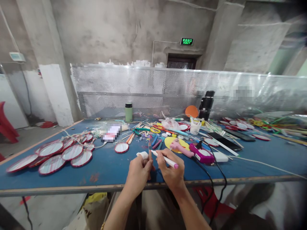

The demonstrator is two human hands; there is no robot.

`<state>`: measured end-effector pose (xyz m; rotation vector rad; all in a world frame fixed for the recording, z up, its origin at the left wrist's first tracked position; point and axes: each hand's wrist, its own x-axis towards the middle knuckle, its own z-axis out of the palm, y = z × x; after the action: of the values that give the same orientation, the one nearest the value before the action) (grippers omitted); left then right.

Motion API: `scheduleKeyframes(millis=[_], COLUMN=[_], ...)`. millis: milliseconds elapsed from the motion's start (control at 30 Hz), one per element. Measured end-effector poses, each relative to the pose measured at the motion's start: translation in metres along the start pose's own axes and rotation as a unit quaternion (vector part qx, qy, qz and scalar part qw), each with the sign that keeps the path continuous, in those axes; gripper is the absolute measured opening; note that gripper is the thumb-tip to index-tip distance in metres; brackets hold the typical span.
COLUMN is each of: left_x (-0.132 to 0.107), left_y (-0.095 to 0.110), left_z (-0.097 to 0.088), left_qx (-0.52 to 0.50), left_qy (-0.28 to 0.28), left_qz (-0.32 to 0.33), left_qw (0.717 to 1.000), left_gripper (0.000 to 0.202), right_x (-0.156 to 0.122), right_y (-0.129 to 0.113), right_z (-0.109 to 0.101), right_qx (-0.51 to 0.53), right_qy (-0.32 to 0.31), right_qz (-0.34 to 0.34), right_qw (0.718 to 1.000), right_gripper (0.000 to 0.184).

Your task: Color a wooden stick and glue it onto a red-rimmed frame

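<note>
L hand [138,171]: stick [150,153]; R hand [173,167]: pen [169,160]; cup [195,129] contents unclear.

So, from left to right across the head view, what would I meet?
Pile of white red-rimmed discs, green cylindrical bottle, flat brown stick in left hand, white pink-ended pen in right hand, orange disc, black cylindrical bottle.

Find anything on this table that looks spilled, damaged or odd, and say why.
A rusty-brown stain marks the blue tabletop, left of the left hand. It stands out against the blue around it; its cause isn't visible.
</note>
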<state>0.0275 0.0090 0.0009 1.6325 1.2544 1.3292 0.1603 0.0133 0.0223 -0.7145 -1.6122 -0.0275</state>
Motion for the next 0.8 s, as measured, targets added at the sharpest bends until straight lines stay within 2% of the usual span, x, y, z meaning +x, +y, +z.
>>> scheduleKeyframes(millis=[800], left_x=[-0.0005], left_y=[0.0014], left_z=[-0.0011], left_qx=[0.002], left_qy=[-0.005], left_qz=[0.004], left_qw=[1.0], left_gripper=[0.023], right_x=[0.0009], right_y=[-0.0007], right_z=[-0.0003], right_qx=[-0.008], right_qy=[0.011], right_qz=[-0.011], right_qw=[1.0], right_gripper=[0.021])
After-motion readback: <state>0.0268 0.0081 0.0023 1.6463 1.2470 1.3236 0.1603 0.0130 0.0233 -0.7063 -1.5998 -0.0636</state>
